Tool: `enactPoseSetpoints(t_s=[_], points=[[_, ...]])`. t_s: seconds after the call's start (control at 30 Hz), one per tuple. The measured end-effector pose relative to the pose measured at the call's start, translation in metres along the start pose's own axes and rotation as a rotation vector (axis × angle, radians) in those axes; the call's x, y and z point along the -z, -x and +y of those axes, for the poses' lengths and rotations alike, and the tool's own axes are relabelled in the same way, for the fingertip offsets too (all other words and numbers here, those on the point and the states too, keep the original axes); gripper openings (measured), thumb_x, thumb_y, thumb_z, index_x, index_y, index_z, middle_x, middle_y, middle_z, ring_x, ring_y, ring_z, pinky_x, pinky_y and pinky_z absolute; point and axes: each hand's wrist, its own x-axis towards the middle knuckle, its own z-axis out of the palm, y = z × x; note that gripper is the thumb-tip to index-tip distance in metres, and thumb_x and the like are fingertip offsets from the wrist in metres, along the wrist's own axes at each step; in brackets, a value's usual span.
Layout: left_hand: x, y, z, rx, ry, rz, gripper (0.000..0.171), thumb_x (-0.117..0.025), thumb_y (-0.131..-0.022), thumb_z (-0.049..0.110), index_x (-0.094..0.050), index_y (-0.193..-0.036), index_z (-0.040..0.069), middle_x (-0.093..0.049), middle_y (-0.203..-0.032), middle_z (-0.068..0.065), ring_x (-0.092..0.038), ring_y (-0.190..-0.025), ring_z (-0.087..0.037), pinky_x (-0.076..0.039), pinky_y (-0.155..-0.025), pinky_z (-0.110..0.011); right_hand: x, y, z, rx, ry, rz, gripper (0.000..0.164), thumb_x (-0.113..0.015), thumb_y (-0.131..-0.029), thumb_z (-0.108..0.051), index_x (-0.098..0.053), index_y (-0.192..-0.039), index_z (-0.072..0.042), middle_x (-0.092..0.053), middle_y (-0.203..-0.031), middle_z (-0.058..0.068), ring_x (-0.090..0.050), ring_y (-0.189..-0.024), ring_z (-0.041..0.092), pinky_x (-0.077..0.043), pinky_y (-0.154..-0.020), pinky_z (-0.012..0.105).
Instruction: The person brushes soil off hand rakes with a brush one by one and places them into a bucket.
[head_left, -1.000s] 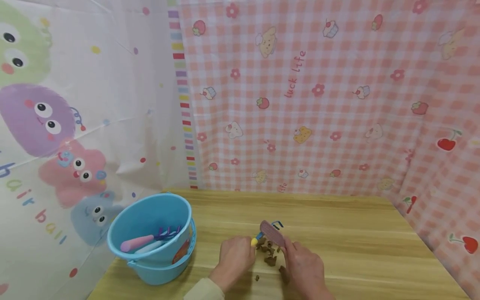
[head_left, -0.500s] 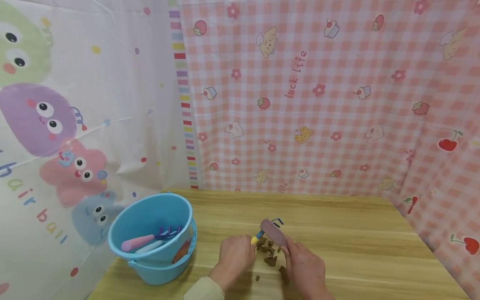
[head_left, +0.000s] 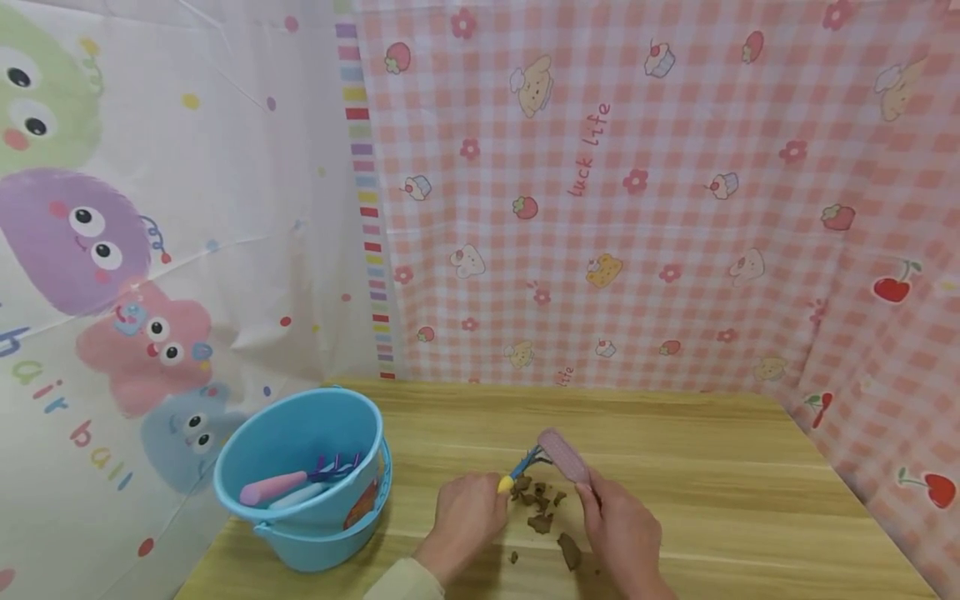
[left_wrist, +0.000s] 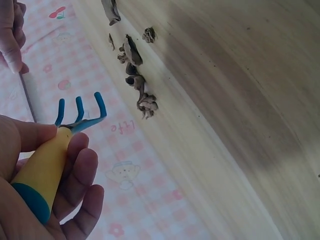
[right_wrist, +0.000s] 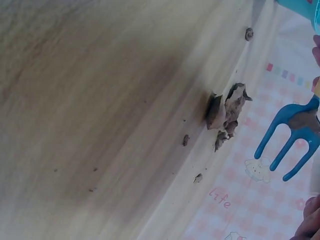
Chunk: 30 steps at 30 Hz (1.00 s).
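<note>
My left hand (head_left: 471, 510) grips a small hand rake (left_wrist: 47, 170) by its yellow handle. The rake's three blue tines (right_wrist: 292, 135) point away from the hand, and a brown smear marks the metal where they join. In my right hand (head_left: 624, 527) is a flat, pinkish-purple, paddle-shaped tool (head_left: 564, 455) with a rounded end; its exact kind does not show. Seen from the head, this tool overlaps the rake's tines. Below both tools, several brown clumps like dried mud (head_left: 540, 523) lie on the table, with a longer piece (head_left: 569, 552) nearer my right hand.
A light-blue bucket (head_left: 300, 533) stands on the wooden table (head_left: 712, 467) to the left. Inside it lie a pink-handled tool (head_left: 273, 487) with purple tines and a pale-blue one (head_left: 300, 496). A checked pink cloth (head_left: 600, 225) hangs behind; a patterned white sheet (head_left: 247, 275) hangs at left.
My right hand has shifted right with the flat tool, which now crosses the tine end of the rake. The rake has turned slightly in my left hand. The brown clumps look unmoved.
</note>
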Motion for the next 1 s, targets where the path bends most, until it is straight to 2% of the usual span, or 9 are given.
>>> enactPoseSetpoints(t_s=[0.17,0.27,0.43,0.57,0.67,0.83,1.0], points=[[-0.0011,-0.0004,-0.0030,-0.002,0.067,-0.001,0.024,-0.068,-0.087,0.020,-0.056,-0.067,0.016,-0.043,-0.055,0.008,-0.039,-0.047,-0.009,-0.034,-0.045,-0.027,-0.0006,0.0011,-0.0023,0.063,-0.027,0.019,0.028,-0.075,-0.088,-0.022,-0.074,-0.114,-0.011,-0.071,-0.080,0.006,-0.067,-0.062,0.029,-0.043,-0.041,0.042],[-0.0021,-0.0007,-0.0041,-0.008,0.107,0.002,0.026,-0.068,-0.088,0.019,-0.055,-0.066,0.017,-0.042,-0.054,0.010,-0.037,-0.048,-0.007,-0.032,-0.045,-0.026,-0.0006,0.0009,-0.0040,0.086,-0.033,0.003,0.028,-0.075,-0.088,-0.021,-0.074,-0.114,-0.010,-0.072,-0.083,0.006,-0.066,-0.060,0.025,-0.042,-0.041,0.039],[-0.0040,0.0005,-0.0050,-0.019,0.154,-0.015,0.026,-0.067,-0.090,0.019,-0.053,-0.068,0.019,-0.040,-0.055,0.011,-0.036,-0.048,-0.006,-0.031,-0.045,-0.025,0.0004,-0.0026,-0.0016,0.036,-0.020,-0.031,0.027,-0.074,-0.090,-0.022,-0.074,-0.114,-0.010,-0.072,-0.081,0.007,-0.062,-0.057,0.021,-0.041,-0.041,0.037],[-0.0047,0.0022,-0.0057,0.005,0.201,-0.053,0.022,-0.066,-0.092,0.020,-0.056,-0.072,0.019,-0.041,-0.056,0.012,-0.037,-0.049,-0.005,-0.032,-0.047,-0.025,0.0014,-0.0052,0.0030,0.004,-0.004,-0.051,0.029,-0.072,-0.092,-0.024,-0.073,-0.116,-0.009,-0.073,-0.085,0.009,-0.064,-0.059,0.022,-0.041,-0.042,0.037],[-0.0045,0.0025,-0.0063,0.023,0.226,-0.069,0.020,-0.065,-0.094,0.022,-0.059,-0.076,0.019,-0.042,-0.057,0.012,-0.038,-0.050,-0.006,-0.033,-0.048,-0.026,0.0017,-0.0058,0.0042,0.029,-0.010,-0.011,0.029,-0.073,-0.091,-0.023,-0.073,-0.116,-0.010,-0.073,-0.085,0.009,-0.064,-0.058,0.023,-0.040,-0.040,0.037],[-0.0046,0.0018,-0.0060,0.029,0.253,-0.079,0.019,-0.063,-0.096,0.022,-0.059,-0.078,0.018,-0.041,-0.057,0.011,-0.038,-0.049,-0.006,-0.033,-0.048,-0.026,-0.0002,-0.0040,0.0009,0.149,-0.020,0.081,0.029,-0.077,-0.085,-0.019,-0.074,-0.113,-0.010,-0.071,-0.079,0.007,-0.064,-0.056,0.025,-0.039,-0.039,0.036],[-0.0029,0.0021,-0.0065,0.017,0.290,-0.102,0.016,-0.062,-0.097,0.022,-0.064,-0.083,0.016,-0.042,-0.057,0.012,-0.037,-0.049,-0.005,-0.033,-0.048,-0.025,-0.0009,-0.0034,-0.0002,0.081,-0.011,0.015,0.028,-0.075,-0.088,-0.021,-0.074,-0.114,-0.009,-0.073,-0.084,0.008,-0.065,-0.058,0.024,-0.041,-0.041,0.037]])
